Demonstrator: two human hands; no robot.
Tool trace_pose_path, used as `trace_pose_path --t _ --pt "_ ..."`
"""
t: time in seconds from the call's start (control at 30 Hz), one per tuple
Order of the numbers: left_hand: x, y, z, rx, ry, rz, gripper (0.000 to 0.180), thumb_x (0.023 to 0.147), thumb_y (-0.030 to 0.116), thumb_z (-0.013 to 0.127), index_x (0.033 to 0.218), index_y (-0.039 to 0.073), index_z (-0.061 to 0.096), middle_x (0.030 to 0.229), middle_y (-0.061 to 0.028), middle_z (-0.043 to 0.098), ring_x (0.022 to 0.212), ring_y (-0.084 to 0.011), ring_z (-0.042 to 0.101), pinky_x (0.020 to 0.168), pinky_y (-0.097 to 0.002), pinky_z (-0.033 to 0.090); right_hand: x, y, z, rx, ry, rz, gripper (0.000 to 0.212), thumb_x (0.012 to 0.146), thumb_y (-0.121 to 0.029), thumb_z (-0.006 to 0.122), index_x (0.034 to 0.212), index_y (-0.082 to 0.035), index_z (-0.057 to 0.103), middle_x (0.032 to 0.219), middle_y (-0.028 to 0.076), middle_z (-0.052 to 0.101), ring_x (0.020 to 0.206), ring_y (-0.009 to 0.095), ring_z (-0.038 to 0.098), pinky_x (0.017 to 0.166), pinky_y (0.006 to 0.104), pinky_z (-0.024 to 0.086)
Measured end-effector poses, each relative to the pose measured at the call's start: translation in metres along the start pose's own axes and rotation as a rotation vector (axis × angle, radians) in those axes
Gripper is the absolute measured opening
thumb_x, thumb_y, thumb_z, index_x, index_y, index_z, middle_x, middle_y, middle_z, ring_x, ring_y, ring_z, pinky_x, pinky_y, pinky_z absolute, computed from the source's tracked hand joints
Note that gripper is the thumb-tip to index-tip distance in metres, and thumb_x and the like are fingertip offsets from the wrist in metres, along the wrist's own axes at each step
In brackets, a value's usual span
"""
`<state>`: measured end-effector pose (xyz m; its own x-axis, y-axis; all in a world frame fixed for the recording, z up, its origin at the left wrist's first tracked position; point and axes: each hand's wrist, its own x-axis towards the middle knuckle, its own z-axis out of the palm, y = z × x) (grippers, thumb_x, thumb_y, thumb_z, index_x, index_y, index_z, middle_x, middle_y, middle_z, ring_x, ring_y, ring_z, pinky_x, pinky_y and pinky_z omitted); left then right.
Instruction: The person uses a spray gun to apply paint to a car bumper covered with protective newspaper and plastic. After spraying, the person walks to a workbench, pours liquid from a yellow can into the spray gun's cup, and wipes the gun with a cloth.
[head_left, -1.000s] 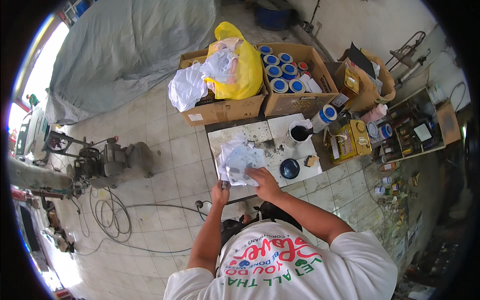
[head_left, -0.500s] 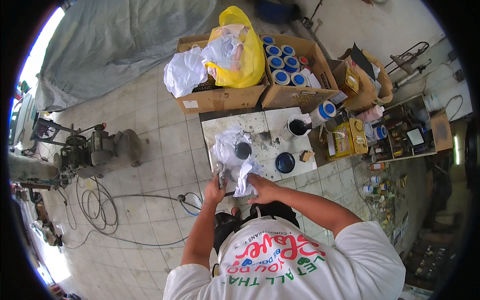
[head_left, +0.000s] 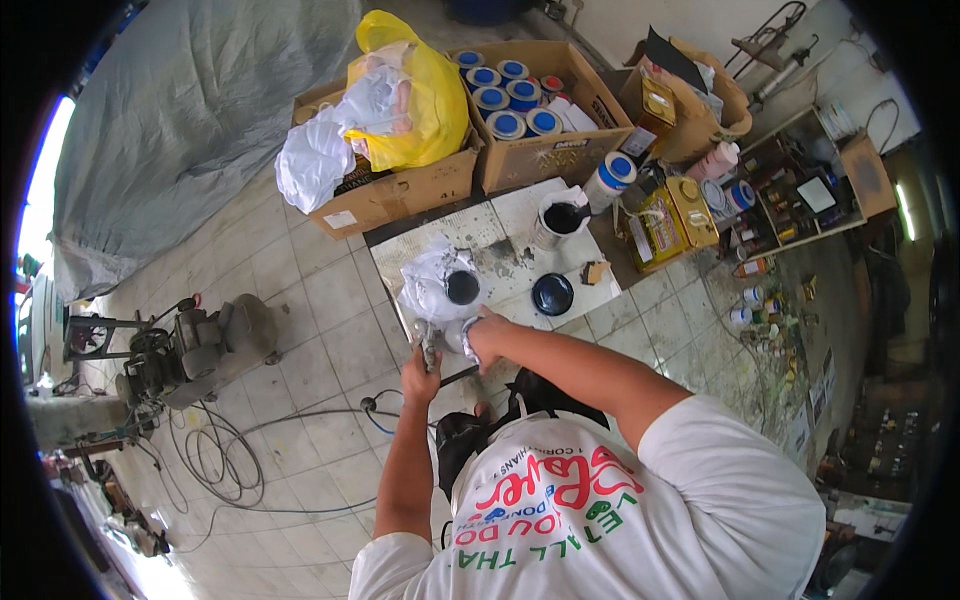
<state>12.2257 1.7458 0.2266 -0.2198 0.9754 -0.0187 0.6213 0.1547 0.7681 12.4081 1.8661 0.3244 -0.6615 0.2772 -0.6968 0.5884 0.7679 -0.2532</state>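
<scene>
My left hand (head_left: 420, 380) is closed round the handle of a metal spray gun (head_left: 429, 342) at the near edge of a low, paint-spotted table (head_left: 400, 245). Close beside it, my right hand (head_left: 486, 338) presses a bunched white rag (head_left: 467, 347) against the gun's greyish cup. The fingers of that hand hide much of the rag. Just beyond the gun lies crumpled white cloth (head_left: 425, 283), with a dark round cup or lid (head_left: 462, 287) on it. A shiny black lid (head_left: 552, 295) lies to the right, and an opened can of dark paint (head_left: 562, 218) stands behind it.
Two cardboard boxes stand behind the table, one with a yellow bag (head_left: 432, 110), the other with blue-lidded cans (head_left: 507, 125). A yellow tin (head_left: 660, 228) is at the right. An air compressor (head_left: 205, 340) and a coiled hose (head_left: 215, 460) sit on the tiled floor at left.
My right hand has moved left toward the gun, and the rag, which hung spread out, is now bunched and mostly covered. My view has turned slightly; the left hand keeps its grip.
</scene>
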Motion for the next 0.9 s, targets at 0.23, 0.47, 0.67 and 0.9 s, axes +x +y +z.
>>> trace_pose_path --t 0.23,0.47,0.67,0.9 --pt "0.002 0.002 -0.005 0.022 -0.072 0.002 0.034 0.092 0.027 0.067 0.113 0.002 0.06 0.083 -0.0275 0.067 0.081 -0.05 0.063 0.068 -0.0552 0.049 -0.027 0.0 0.021 0.687 0.172 -0.03 0.096 0.067 -0.052 0.086 0.14 -0.001 0.05 0.122 0.014 0.069 0.12 0.032 0.062 0.113 0.0465 0.036" --pt "0.004 -0.002 -0.004 -0.004 -0.068 -0.01 0.03 0.092 0.027 0.068 0.108 0.003 0.06 0.084 -0.0278 0.066 0.081 -0.05 0.062 0.068 -0.0559 0.048 0.005 -0.035 -0.005 -0.638 -0.196 0.09 0.067 0.073 -0.045 0.082 0.133 -0.018 0.066 0.14 0.002 0.062 0.136 0.017 0.049 0.117 0.0701 -0.007" --pt "0.006 0.003 -0.008 0.028 -0.058 -0.042 0.028 0.091 0.027 0.068 0.106 0.004 0.06 0.086 -0.0274 0.066 0.084 -0.0496 0.063 0.069 -0.0564 0.048 0.0 -0.009 -0.02 0.638 -0.289 0.182 0.082 0.07 -0.052 0.087 0.13 -0.001 0.062 0.129 0.017 0.065 0.118 0.033 0.061 0.089 0.0504 0.055" --pt "0.009 0.005 -0.009 0.015 -0.061 -0.065 0.029 0.092 0.027 0.067 0.108 0.004 0.06 0.087 -0.0265 0.067 0.085 -0.0504 0.062 0.07 -0.0564 0.049 -0.013 -0.014 -0.018 0.646 -0.226 0.222 0.08 0.072 -0.042 0.088 0.136 -0.006 0.056 0.134 0.016 0.061 0.111 0.03 0.065 0.095 0.0681 0.044"
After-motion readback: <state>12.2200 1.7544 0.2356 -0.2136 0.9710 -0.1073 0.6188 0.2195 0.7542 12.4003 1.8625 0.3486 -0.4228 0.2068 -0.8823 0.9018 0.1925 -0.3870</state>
